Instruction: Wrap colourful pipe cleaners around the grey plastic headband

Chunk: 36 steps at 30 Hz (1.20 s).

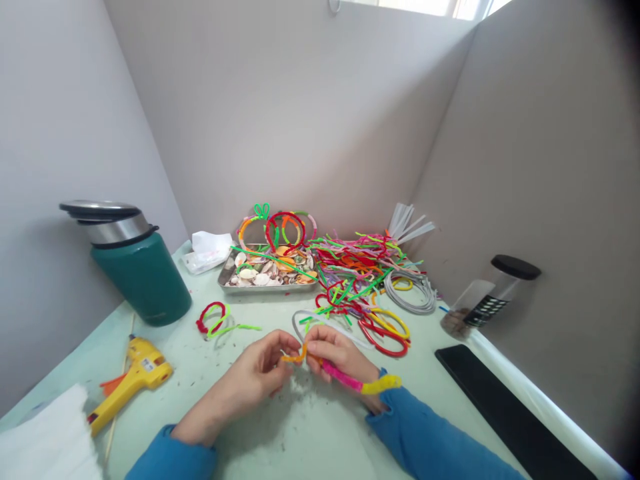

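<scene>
Both hands are together over the middle of the table. My right hand (337,353) pinches a wire wrapped with fuzzy pipe cleaner, its pink stretch (343,377) and yellow end (383,385) sticking out to the right over the wrist. An orange pipe cleaner (295,359) runs from the right fingertips to my left hand (267,363), whose curled fingers close on its loose end. Between the hands a bare grey wire (296,323) arcs up behind the fingertips. Where exactly the orange piece meets the wire is hidden by the fingers.
Behind stand a metal tray (270,288) of shells with pipe-cleaner rings (285,233), a heap of pipe cleaners (350,257), coiled grey wire (413,293) and red scissors (385,340). Leftward are a yellow glue gun (135,373) and green bottle (145,277); a black strip (500,407) lies right.
</scene>
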{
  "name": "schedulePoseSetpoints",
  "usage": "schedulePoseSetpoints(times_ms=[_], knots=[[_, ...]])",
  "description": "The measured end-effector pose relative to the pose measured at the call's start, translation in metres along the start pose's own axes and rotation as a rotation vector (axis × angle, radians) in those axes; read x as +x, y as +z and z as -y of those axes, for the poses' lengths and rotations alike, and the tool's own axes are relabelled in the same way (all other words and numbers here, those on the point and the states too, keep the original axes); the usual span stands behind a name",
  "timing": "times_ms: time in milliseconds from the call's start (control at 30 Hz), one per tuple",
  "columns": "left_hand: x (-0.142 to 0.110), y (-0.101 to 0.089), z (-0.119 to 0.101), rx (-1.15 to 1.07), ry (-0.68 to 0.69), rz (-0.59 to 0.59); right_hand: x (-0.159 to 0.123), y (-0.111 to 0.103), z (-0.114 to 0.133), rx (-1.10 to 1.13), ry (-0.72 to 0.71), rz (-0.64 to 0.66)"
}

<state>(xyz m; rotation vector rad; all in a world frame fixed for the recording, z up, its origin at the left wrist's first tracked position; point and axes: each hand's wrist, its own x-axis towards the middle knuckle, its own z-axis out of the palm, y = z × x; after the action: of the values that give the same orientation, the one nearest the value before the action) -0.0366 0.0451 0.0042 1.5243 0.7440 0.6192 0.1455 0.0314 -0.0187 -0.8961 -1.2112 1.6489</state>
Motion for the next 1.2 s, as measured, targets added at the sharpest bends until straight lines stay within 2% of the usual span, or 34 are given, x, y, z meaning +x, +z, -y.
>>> schedulePoseSetpoints(times_ms=[200, 333, 567, 700, 800, 967, 1200], knots=[[0.005, 0.002, -0.004, -0.062, 0.054, -0.098, -0.001, -0.003, -0.005, 0.061, 0.045, 0.110], [0.004, 0.003, -0.004, -0.086, 0.063, -0.061, -0.002, -0.002, -0.005, 0.082, 0.067, 0.167], [0.003, 0.005, 0.000, 0.060, 0.126, -0.110, -0.003, 0.003, -0.003, 0.130, 0.089, 0.173], [0.004, 0.008, 0.000, 0.007, 0.111, -0.127, -0.003, 0.006, -0.001, 0.085, 0.075, 0.140], [0.003, 0.009, -0.001, 0.009, 0.129, -0.198, -0.003, 0.007, 0.000, 0.051, 0.065, 0.083], [0.005, 0.010, 0.000, 0.048, 0.048, -0.280, -0.002, 0.011, -0.003, 0.021, 0.017, 0.030], [0.007, 0.011, 0.008, 0.078, 0.052, -0.362, -0.002, 0.019, -0.008, -0.193, -0.060, -0.095]])
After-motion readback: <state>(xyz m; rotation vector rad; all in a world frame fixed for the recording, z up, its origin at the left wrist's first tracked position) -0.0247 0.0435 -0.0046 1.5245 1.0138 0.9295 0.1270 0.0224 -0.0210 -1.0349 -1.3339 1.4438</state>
